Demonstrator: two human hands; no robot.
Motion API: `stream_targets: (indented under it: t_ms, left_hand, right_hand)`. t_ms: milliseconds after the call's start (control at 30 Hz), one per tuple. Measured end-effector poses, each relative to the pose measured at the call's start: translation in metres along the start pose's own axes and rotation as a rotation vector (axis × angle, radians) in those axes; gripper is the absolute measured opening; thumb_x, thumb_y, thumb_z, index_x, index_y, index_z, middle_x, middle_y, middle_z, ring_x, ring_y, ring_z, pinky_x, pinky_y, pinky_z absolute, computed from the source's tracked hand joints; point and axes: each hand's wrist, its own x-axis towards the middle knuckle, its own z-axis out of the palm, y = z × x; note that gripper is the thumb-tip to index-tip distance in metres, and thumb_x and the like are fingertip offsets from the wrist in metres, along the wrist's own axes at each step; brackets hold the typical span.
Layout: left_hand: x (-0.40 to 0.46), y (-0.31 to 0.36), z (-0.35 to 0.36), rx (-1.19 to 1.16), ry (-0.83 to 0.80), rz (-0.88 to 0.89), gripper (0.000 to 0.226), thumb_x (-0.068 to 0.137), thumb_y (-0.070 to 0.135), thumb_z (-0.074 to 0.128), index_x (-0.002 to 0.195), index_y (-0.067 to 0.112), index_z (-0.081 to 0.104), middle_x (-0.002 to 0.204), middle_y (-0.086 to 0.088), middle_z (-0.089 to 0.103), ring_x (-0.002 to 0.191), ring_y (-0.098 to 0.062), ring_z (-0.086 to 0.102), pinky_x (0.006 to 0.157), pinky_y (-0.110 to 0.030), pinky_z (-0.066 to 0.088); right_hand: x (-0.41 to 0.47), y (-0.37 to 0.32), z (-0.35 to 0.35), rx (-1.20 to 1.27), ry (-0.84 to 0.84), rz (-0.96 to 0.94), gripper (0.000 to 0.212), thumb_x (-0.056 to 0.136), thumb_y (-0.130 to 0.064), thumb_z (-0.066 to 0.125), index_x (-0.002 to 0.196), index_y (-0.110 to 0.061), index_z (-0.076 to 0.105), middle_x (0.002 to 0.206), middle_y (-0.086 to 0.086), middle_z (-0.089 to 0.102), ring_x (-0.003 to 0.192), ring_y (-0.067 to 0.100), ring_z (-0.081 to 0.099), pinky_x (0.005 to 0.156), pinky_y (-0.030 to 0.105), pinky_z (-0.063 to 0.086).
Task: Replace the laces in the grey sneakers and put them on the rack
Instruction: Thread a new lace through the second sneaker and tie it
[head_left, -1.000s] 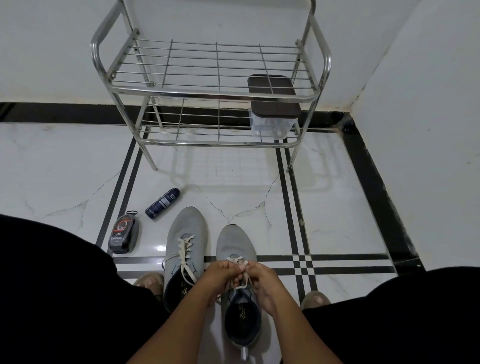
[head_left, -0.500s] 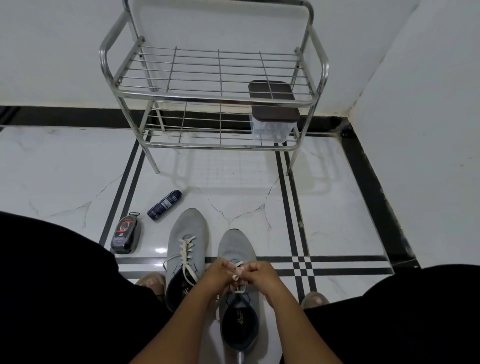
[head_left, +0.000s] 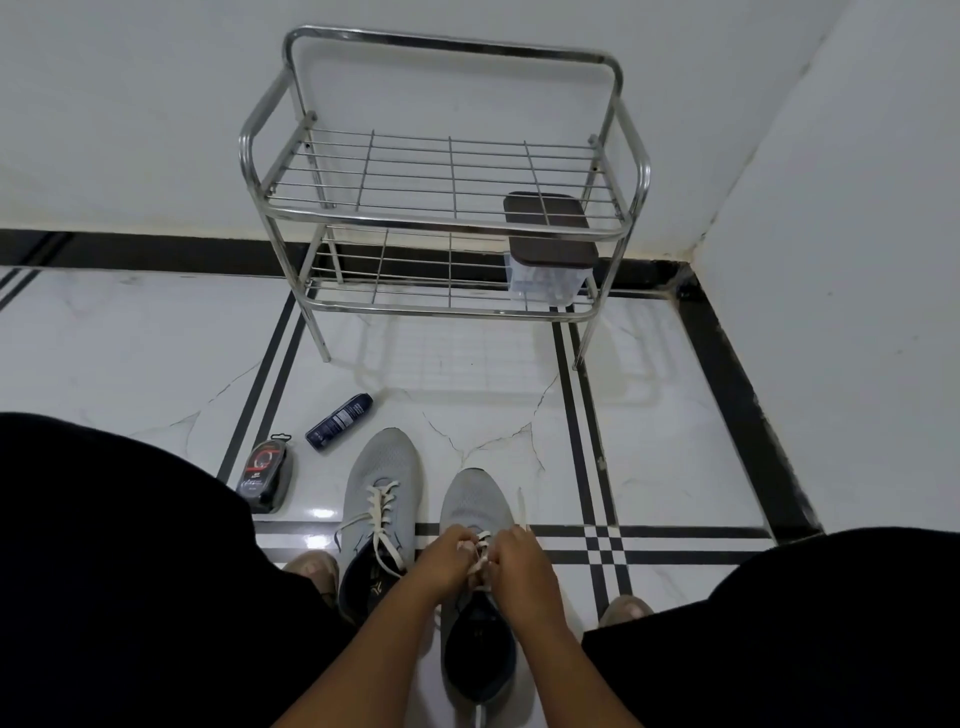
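Two grey sneakers stand side by side on the white floor between my knees. The left sneaker (head_left: 382, 467) carries a cream lace, loosely threaded, with its ends trailing. Over the right sneaker (head_left: 475, 501), my left hand (head_left: 447, 564) and my right hand (head_left: 514, 558) meet at the eyelets, each pinching the cream lace (head_left: 482, 556). One lace end (head_left: 521, 506) sticks up past my right hand. The steel rack (head_left: 447, 218) stands against the wall ahead, its top shelf bare.
A clear box with a dark brown lid (head_left: 550, 244) sits on the rack's lower shelf at the right. A dark blue spray can (head_left: 338, 421) and a black shoe-polish sponge (head_left: 263, 475) lie left of the sneakers. White walls form a corner at the right.
My head has tilted up, so the rack sits lower in view. My hands stayed at the right sneaker's eyelets, and a lace end now sticks up beyond my right hand.
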Motion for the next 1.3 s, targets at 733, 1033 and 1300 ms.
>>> stream_targets:
  t_ms: [733, 1033, 1300]
  left_hand:
    - [-0.020, 0.004, 0.004, 0.053, 0.509, -0.076, 0.023, 0.088, 0.012, 0.055, 0.070, 0.026, 0.061, 0.093, 0.001, 0.066, 0.091, -0.025, 0.061, 0.074, -0.028, 0.045]
    - [-0.015, 0.008, 0.001, 0.357, 0.562, -0.073, 0.024, 0.089, 0.013, 0.046, 0.085, 0.017, 0.069, 0.094, -0.004, 0.067, 0.089, -0.026, 0.063, 0.073, -0.033, 0.053]
    - [-0.001, -0.006, 0.000, 0.197, 0.501, -0.080, 0.018, 0.087, 0.012, 0.052, 0.072, 0.020, 0.058, 0.087, -0.005, 0.065, 0.083, -0.026, 0.060, 0.070, -0.029, 0.045]
  right_hand:
    - [-0.009, 0.051, 0.003, 0.630, -0.188, 0.806, 0.023, 0.074, -0.035, 0.071, 0.080, -0.017, 0.060, 0.089, 0.002, 0.061, 0.083, 0.021, 0.056, 0.072, 0.026, 0.043]
    - [-0.003, 0.035, 0.010, 0.791, -0.023, 1.007, 0.015, 0.075, -0.016, 0.065, 0.088, -0.009, 0.064, 0.091, 0.009, 0.069, 0.078, 0.025, 0.061, 0.071, 0.030, 0.051]
    - [-0.002, 0.037, 0.010, 0.997, 0.070, 1.116, 0.031, 0.082, -0.014, 0.061, 0.111, -0.004, 0.067, 0.105, 0.009, 0.069, 0.099, 0.025, 0.064, 0.089, 0.032, 0.052]
